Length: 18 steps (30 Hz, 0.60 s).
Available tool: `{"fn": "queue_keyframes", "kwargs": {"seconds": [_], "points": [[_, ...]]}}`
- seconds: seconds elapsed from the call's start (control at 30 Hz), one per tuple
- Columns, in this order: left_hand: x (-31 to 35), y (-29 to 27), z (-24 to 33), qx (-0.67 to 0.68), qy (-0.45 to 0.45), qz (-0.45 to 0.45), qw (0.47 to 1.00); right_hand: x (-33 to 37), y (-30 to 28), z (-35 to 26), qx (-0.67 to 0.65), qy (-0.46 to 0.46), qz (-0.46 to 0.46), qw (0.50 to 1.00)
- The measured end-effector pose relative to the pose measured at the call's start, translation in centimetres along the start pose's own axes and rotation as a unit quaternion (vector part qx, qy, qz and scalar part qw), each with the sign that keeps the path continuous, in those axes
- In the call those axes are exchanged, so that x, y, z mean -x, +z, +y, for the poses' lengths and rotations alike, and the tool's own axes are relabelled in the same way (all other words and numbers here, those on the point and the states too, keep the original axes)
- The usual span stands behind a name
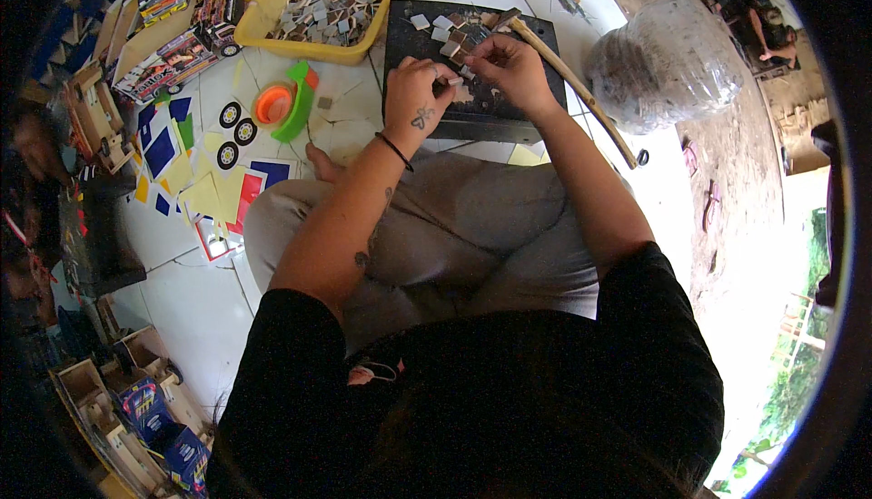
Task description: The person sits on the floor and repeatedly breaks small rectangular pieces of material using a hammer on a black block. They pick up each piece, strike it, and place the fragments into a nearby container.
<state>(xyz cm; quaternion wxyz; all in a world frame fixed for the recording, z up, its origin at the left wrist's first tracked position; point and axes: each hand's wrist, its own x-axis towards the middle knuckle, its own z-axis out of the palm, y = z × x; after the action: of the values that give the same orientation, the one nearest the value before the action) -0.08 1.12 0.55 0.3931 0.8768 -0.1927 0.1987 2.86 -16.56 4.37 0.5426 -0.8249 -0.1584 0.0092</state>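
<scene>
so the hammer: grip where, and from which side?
Probably the lower half of its wooden handle, from the person's near right: it's slim and slants that way past the black box's edge, while the head lies beyond the right hand.

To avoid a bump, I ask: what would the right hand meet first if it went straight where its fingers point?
The right hand would probably meet the small square pieces on the black block first; depth is unclear, so it might pass above them.
</scene>
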Motion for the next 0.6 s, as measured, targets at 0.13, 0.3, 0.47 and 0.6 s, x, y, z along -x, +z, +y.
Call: {"fn": "queue_keyframes", "kwargs": {"seconds": [0.13,0.3,0.47,0.6], "points": [[-0.3,0.1,-0.6,0.003,-0.005,-0.013,1.000,0.5,0.5,-0.3,0.050,-0.031,-0.006,0.998],[-0.4,0.0,-0.6,-0.011,-0.016,-0.028,0.999,0.6,0.7,-0.8,0.093,-0.029,-0.019,0.995],[-0.4,0.0,-0.7,-0.007,-0.005,-0.022,1.000,0.6,0.8,-1.1,0.121,-0.036,-0.012,0.992],[-0.4,0.0,-0.6,-0.006,-0.007,-0.019,1.000,0.7,0.7,-1.3,0.134,-0.044,-0.012,0.990]]}}
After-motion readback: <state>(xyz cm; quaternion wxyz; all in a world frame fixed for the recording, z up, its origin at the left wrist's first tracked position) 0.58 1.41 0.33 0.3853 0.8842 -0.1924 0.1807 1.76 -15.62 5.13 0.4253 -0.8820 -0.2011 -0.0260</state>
